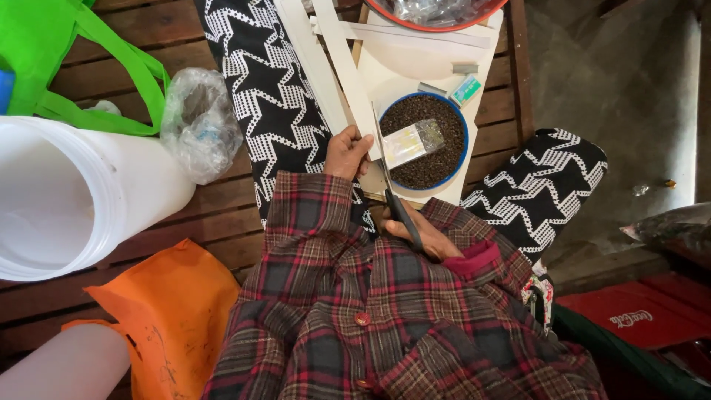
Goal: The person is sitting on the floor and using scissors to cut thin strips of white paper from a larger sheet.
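On the person's lap, above the plaid shirt, left hand (348, 153) pinched the near end of a long white paper strip (344, 70), fingers curled over its edge. Strip ran up and away from the hand toward the top of the view, lying beside other white strips (307, 63) on a white board (474, 141). Right hand (429, 235) gripped black-handled scissors (398, 211), fingers closed through the handles; thin blade pointed up along the strip's right edge, just beside the left hand's fingertips. Could not tell whether the blades were parted or together.

Just right of the strip sat a blue-rimmed bowl (461, 118) filled with dark granules, a small clear packet (413, 142) with a yellowish label lying on top. Small green-and-white box (466, 90) lay on the board just above the bowl. Red-rimmed bowl (444, 27) holding clear wrappers was partly cut off at the top edge.

Legs in black-and-white zigzag fabric spread either side of the board, over a slatted wooden bench (178, 52). Well left: white plastic bucket (89, 192) on its side, crumpled clear plastic bag (198, 122) touching it, green cloth bag (89, 67) above, orange bag (174, 311) below. Red crate (637, 315) at lower right.
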